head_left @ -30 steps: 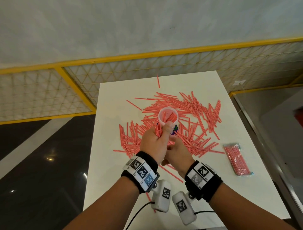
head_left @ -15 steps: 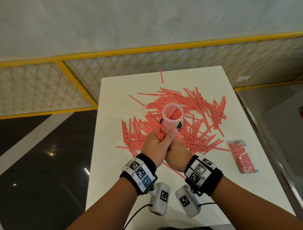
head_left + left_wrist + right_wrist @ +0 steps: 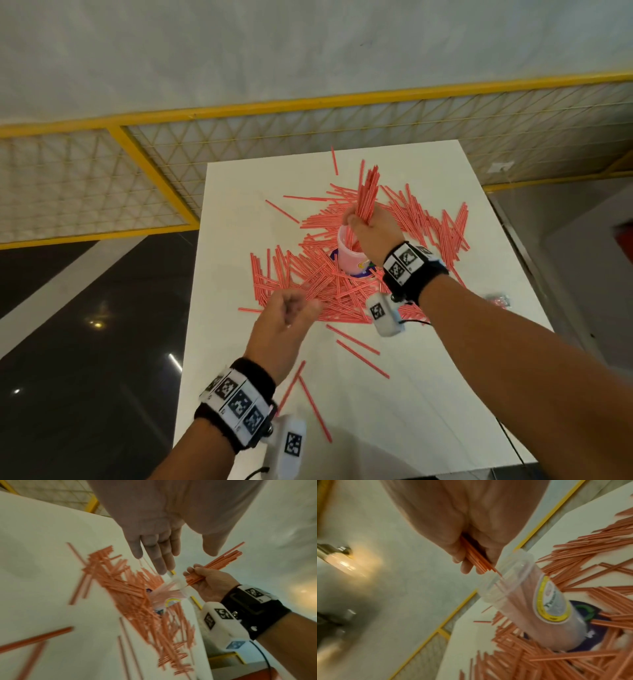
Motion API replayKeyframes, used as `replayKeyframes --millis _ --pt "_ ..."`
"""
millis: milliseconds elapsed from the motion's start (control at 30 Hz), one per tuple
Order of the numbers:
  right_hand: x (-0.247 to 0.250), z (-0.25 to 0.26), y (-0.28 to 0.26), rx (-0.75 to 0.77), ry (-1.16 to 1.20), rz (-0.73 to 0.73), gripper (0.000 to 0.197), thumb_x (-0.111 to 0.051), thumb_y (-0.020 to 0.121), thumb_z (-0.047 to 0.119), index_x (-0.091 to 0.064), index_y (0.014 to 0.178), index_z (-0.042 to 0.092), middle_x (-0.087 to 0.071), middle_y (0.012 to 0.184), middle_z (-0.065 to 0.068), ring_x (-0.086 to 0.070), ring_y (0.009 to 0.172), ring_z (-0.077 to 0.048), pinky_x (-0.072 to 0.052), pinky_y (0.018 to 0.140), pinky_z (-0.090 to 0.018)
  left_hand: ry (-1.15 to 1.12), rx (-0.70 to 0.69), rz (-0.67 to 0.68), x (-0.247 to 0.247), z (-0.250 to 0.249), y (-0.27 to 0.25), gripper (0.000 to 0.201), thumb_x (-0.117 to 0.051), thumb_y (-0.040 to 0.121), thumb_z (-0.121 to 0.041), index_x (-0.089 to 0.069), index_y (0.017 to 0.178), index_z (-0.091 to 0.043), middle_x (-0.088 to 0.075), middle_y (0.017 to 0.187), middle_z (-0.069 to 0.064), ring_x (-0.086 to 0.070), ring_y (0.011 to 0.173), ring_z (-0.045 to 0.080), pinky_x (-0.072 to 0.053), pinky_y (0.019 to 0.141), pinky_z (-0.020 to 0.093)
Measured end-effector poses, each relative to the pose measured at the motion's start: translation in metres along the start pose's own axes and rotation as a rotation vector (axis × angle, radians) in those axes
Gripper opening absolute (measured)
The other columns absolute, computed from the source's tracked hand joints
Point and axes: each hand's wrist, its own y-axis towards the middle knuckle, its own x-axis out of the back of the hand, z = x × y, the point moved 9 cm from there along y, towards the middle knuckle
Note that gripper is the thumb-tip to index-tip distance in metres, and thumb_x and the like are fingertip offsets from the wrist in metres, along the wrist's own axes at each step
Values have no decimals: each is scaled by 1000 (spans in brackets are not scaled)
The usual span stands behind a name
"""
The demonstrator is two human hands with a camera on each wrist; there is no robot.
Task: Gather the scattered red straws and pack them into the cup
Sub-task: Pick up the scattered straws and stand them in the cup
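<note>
Dozens of red straws [image 3: 301, 274] are lying criss-crossed over the middle of the white worktop [image 3: 445, 394], crowding round the foot of the cup [image 3: 349, 255] on every side. A few loose ones [image 3: 358, 353] are lying apart, nearer the person. At the left, the left hand [image 3: 284, 322] is hovering over the near edge of the heap, holding nothing; the wrist view shows its fingers [image 3: 163, 555] loose and pointing down. Further right, the clear cup is standing upright on a dark patch [image 3: 590, 616], with straws already showing pink through its wall. Directly above its rim, the right hand [image 3: 375, 228] is gripping a bundle [image 3: 368, 192], fingers wrapped tight round it, the lower tips just at the cup's mouth and the upper ends fanning up. Its wrist and forearm are hiding the cup's right side. Far right, a small packet [image 3: 498, 299] is peeking from behind that forearm. Beyond the worktop a yellow-framed mesh fence [image 3: 308, 137] is running across, with a pale wall behind and dark glossy floor [image 3: 85, 342] to the left.
</note>
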Motion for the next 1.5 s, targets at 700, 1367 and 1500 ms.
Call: replayKeyframes --millis 700,1367,1500 --pt "-16 -28 12 -10 -13 -82 7 -60 94 16 -57 100 17 -62 83 4 -59 72 -13 -47 66 -24 68 200 -14 45 56 -42 17 -70 96 -29 -62 110 -25 -74 98 3 -72 89 12 -50 81 22" --pt "55 -25 -22 67 57 -191 11 -66 92 18 -57 90 24 -63 79 7 -57 69 -6 -48 64 -19 123 228 -29 45 82 -40 7 -71 95 -25 -68 101 -23 -75 94 1 -73 86 13 -52 79 25" --pt "85 -74 3 -47 -338 28 8 -66 94 26 -60 94 21 -65 84 6 -61 76 -11 -48 68 -24 103 240 -90 57 102 -40 7 -75 92 -22 -70 98 -22 -74 88 4 -74 80 15 -54 79 28"
